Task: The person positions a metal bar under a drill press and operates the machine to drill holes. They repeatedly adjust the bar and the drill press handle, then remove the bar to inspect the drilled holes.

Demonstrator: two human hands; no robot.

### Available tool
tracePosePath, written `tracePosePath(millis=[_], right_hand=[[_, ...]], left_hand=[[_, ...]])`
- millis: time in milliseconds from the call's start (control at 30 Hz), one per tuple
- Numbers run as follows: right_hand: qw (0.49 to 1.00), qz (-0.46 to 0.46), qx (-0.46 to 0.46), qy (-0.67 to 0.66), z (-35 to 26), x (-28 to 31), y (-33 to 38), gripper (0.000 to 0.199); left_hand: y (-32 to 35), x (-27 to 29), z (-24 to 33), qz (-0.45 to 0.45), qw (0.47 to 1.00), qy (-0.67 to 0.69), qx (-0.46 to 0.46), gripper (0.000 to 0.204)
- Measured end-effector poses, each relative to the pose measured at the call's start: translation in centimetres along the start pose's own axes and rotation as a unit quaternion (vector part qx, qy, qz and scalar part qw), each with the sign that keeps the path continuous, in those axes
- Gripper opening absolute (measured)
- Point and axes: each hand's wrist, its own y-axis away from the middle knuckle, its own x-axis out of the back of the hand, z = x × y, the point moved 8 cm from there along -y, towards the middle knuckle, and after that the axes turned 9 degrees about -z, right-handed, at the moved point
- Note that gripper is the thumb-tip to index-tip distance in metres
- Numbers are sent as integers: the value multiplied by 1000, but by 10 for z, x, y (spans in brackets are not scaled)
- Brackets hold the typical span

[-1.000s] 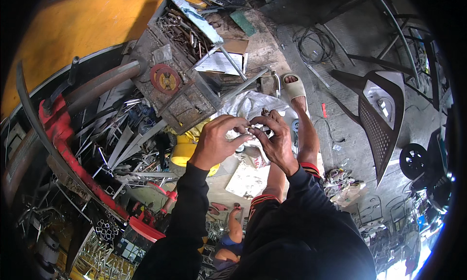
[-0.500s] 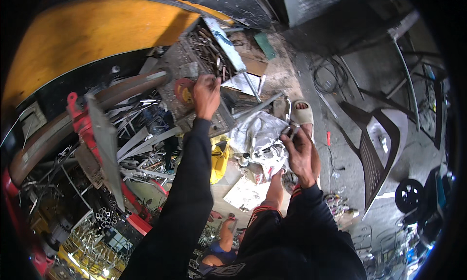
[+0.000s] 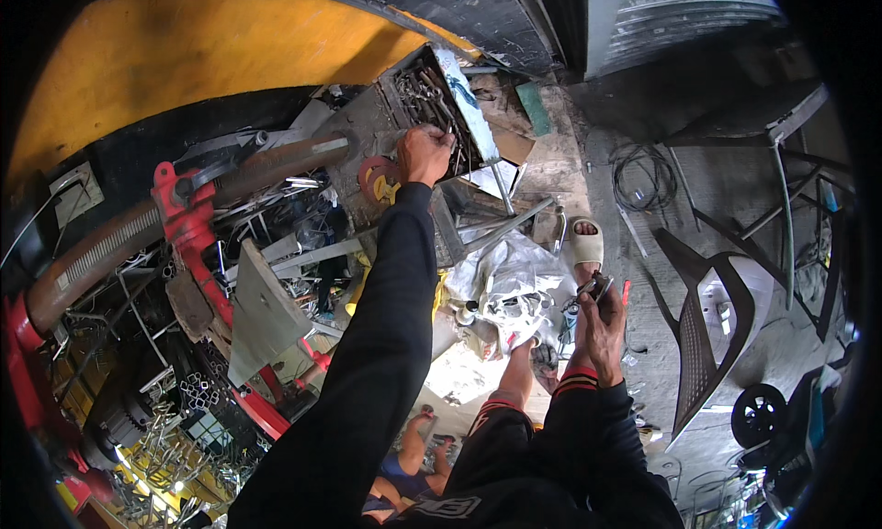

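My left hand [image 3: 425, 157] is at the near edge of a box [image 3: 469, 106] full of thin metal rods and tools [image 3: 421, 92]. Its fingers are curled closed, and whatever they grip is hidden. Beside that hand, to its left, lies a round red-and-yellow disc [image 3: 375, 182]. Over on the right, my right hand [image 3: 602, 331] pinches a small dark metal part [image 3: 597, 287] between thumb and fingers, above my lower leg. Between my arms is a crumpled silvery-white plastic sheet [image 3: 510, 276], with a yellow bag [image 3: 361, 285] partly behind my left sleeve.
A red metal stand [image 3: 188, 216] and a long brown pipe [image 3: 276, 161] fill the left, among scrap strips. To the right are a coiled cable [image 3: 643, 180], a dark angular panel [image 3: 721, 318] and a black wheel [image 3: 759, 416]. Another person's legs [image 3: 413, 451] show below.
The whole view has shifted. My left hand has moved a little farther away, closer to the rods in the box. My right hand, still pinching the metal part, has moved slightly right.
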Motion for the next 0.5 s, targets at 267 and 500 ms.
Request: tracePosePath(millis=[267, 500], right_hand=[[999, -27, 6, -21, 5, -6, 1, 18], [999, -45, -21, -11, 10, -17, 0, 21]], left_hand=[[48, 49, -14, 28, 991, -133, 16, 24], [42, 3, -53, 9, 925, 363, 113, 16]])
